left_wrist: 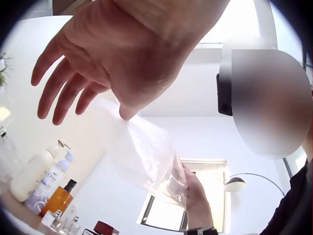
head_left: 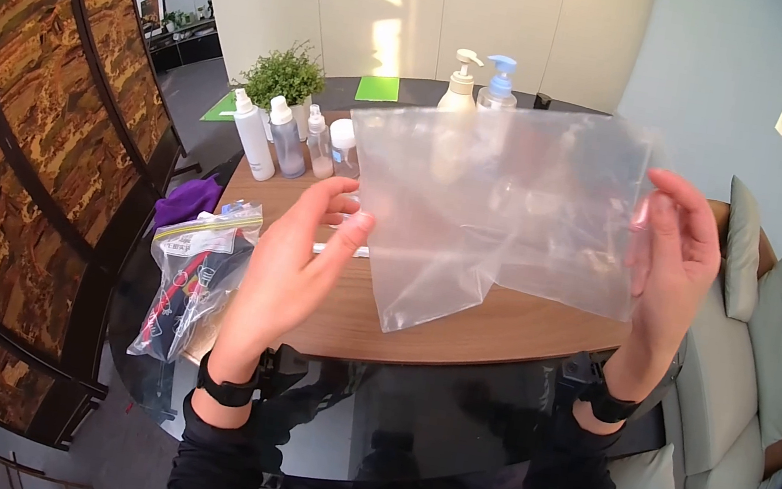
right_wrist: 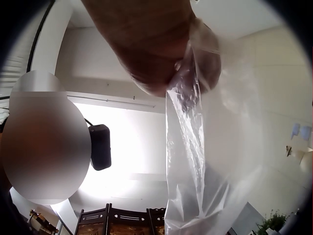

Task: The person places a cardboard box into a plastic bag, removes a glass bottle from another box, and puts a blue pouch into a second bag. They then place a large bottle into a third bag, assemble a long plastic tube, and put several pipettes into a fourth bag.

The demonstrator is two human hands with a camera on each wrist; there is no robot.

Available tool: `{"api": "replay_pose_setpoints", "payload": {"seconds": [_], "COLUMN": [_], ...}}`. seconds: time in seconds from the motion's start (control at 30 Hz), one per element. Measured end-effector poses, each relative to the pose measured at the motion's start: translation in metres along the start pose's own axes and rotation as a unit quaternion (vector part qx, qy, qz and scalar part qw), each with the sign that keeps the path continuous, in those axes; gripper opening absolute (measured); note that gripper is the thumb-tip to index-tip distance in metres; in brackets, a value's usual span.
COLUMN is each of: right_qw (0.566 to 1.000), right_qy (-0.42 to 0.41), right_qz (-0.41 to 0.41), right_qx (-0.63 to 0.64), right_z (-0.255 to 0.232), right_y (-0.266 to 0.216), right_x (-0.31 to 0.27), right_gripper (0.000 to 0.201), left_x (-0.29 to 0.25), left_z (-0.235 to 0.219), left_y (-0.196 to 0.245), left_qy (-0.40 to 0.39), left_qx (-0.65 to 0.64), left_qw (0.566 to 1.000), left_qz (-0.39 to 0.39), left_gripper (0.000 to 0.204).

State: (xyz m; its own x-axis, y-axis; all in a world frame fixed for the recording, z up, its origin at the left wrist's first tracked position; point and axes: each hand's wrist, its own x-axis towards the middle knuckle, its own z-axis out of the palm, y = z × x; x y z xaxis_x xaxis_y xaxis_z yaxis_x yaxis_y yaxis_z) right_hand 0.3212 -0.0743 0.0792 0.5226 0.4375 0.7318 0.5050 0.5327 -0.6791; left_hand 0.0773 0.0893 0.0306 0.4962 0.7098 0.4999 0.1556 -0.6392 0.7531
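Plastic bag [head_left: 557, 219] in right grip [head_left: 679, 242], Dove bottle [left_wrist: 45, 188]

Head view, upper centre: clear bag [head_left: 557, 219] blurred lower part of cream pump bottle [head_left: 457, 98]. Right wrist view's bottom edge cropped bag.

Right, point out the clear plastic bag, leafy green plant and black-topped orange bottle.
Clear plastic bag [head_left: 516, 218], head view, middle of its sheet.
Leafy green plant [head_left: 283, 77], head view, foliage.
Black-topped orange bottle [left_wrist: 57, 201], left wrist view, body.
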Motion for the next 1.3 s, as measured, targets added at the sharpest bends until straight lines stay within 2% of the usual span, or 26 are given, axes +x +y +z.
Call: {"api": "replay_pose_setpoints", "payload": {"seconds": [0.03, 0.07, 0.17, 0.3, 0.4, 0.5, 0.6, 0.8, 1.1, 1.2, 1.3], "right_qw": [1.0, 0.999, 0.996, 0.993, 0.994, 0.993, 0.995, 0.996, 0.994, 0.995, 0.998], "right_qy": [0.011, 0.021, 0.026, -0.033, -0.026, -0.025, 0.001, 0.02, 0.005, 0.001, 0.002], "right_qz": [-0.019, -0.037, -0.073, -0.111, -0.103, -0.117, -0.097, -0.075, -0.107, -0.092, -0.059], "right_qx": [-0.008, -0.015, -0.034, -0.015, -0.016, -0.012, -0.002, -0.039, -0.021, -0.032, -0.025], "right_z": [-0.003, -0.005, -0.002, 0.0, 0.008, 0.009, 0.009, 0.002, -0.001, -0.001, -0.002], "right_y": [0.001, 0.003, 0.003, -0.001, -0.009, -0.008, -0.009, -0.007, -0.01, -0.016, -0.023], "right_x": [0.001, 0.002, 0.001, -0.005, -0.013, -0.015, -0.016, -0.013, -0.014, -0.016, -0.022], "right_gripper": [0.018, 0.018, 0.018, 0.017, 0.015, 0.014, 0.014, 0.015, 0.016, 0.016, 0.016], "left_x": [0.0, -0.001, -0.005, -0.005, -0.004, -0.009, -0.005, -0.005, -0.005, -0.006, -0.013], "left_z": [0.0, -0.002, -0.004, 0.0, 0.005, 0.003, 0.004, -0.001, 0.001, -0.001, -0.006], "left_y": [0.0, 0.004, 0.011, 0.015, 0.014, 0.018, 0.007, 0.008, 0.012, 0.013, 0.023], "left_qy": [0.01, -0.015, -0.062, 0.063, 0.173, 0.206, 0.237, 0.214, 0.193, 0.179, 0.134], "left_qx": [-0.086, -0.14, -0.207, -0.208, -0.213, -0.161, -0.097, -0.095, -0.086, -0.11, -0.127], "left_qw": [0.996, 0.99, 0.976, 0.976, 0.961, 0.965, 0.965, 0.971, 0.977, 0.977, 0.983], "left_qz": [-0.019, 0.01, 0.01, 0.022, 0.009, -0.013, 0.065, 0.047, 0.042, 0.04, 0.009], "left_gripper": [0.036, 0.033, 0.028, 0.021, 0.018, 0.019, 0.018, 0.015, 0.014, 0.014, 0.014]}}
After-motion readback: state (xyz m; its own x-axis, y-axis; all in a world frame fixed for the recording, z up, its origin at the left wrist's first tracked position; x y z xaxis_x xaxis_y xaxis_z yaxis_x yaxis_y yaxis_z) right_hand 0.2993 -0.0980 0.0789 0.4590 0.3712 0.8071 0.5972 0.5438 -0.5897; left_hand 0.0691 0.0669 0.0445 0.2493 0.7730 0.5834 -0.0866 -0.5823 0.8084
